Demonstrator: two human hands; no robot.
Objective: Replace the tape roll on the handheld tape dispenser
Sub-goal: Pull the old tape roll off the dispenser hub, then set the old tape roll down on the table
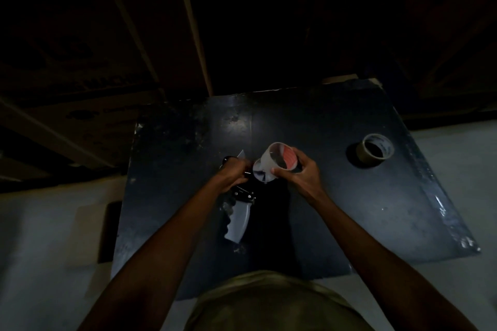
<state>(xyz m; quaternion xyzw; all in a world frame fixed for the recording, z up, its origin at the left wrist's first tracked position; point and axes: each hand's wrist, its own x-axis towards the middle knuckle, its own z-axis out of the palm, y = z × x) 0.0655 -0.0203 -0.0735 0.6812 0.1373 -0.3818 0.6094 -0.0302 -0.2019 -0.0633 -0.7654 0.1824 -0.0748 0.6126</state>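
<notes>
A handheld tape dispenser (238,216) with a pale handle and black frame lies on the dark table (336,209), handle pointing toward me. My left hand (233,172) grips its front end near the metal blade. My right hand (301,169) holds a pale cardboard core (277,160), red-printed inside and tilted, just right of the dispenser's hub. A second tape roll (374,152), brownish with a dark hollow centre, stands on the table far to the right, apart from both hands.
The table sits on a light floor in dim light. Stacked cardboard boxes (80,48) fill the dark background behind the table. A flat pale piece (91,234) lies on the floor at the table's left edge.
</notes>
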